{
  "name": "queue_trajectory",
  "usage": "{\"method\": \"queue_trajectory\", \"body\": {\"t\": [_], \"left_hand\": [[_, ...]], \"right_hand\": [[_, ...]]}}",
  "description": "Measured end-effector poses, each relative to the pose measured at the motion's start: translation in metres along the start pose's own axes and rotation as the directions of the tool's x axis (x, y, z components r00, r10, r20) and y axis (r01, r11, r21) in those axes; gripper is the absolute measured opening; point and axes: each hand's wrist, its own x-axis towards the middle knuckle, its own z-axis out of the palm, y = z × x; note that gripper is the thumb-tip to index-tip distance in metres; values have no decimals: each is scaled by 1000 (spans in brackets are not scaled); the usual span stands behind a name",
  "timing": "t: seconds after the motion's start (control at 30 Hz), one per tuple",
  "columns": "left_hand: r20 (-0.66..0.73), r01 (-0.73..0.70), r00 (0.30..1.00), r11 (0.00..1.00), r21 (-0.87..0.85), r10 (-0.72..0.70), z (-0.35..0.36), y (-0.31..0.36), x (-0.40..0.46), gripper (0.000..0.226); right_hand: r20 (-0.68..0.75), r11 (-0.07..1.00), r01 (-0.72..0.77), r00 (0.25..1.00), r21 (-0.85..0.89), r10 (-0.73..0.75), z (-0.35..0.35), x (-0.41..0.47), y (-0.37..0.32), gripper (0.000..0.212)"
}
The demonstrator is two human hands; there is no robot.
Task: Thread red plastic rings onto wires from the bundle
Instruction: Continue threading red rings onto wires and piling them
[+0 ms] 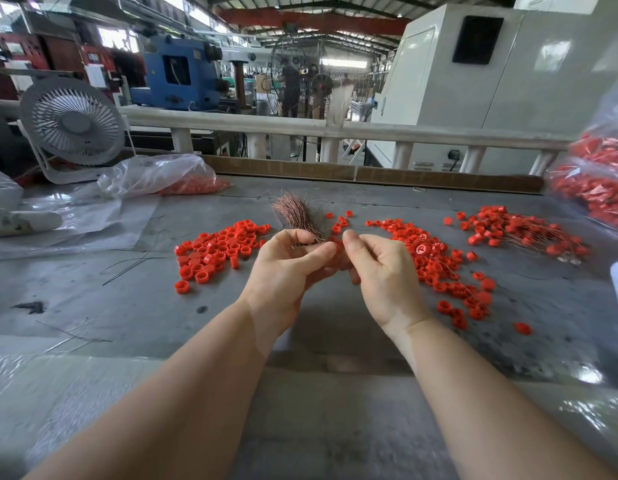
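Centrally, above the grey bench [335,410], two bare hands meet fingertip to fingertip.

Left hand [286,268]: fingers curled, grip closed around the lower end of the wire bundle [295,211]; the coppery strands fan upward and away from the fist. The thumb lies across toward the other hand.

Right hand [380,268]: fingers curled, thumb and forefinger pinched together just beside the left thumb. A trace of red shows between the two hands; whether it is a ring held in the pinch or one lying on the bench behind cannot be told.

Red rings, loose, on the bench:
- left pile [217,247], a dense patch left of the hands;
- middle pile [435,258], right of the hands, trailing toward the near edge;
- a few strays [340,221] just beyond the bundle;
- far-right heap [518,230], with thin wires running through it.

Stray wires [134,263]: dark, thin, lying flat on the bench left of the left pile.

Plastic bag [162,178]: clear, crumpled, far left of the bench, red pieces showing inside. A second bag of rings [595,178] stands at the right edge.

Desk fan [71,123]: grey, upright, at the far left corner.

White railing [335,129]: runs along the back of the bench; workshop machines stand behind it.
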Motion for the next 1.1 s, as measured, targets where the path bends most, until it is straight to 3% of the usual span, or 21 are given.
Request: {"method": "queue_trajectory", "body": {"t": [0.5, 0.9, 1.1], "left_hand": [[30, -36, 999, 997, 70, 34, -1, 0, -1, 27], [49, -38, 998, 999, 21, 36, -5, -2, 3, 26], [80, 5, 997, 999, -32, -3, -4, -2, 1, 26]], "right_hand": [[28, 999, -39, 999, 13, 39, -1, 2, -1, 40], [124, 955, -166, 983, 245, 139, -1, 2, -1, 31], [152, 928, -162, 981, 334, 117, -2, 2, -2, 27]]}}
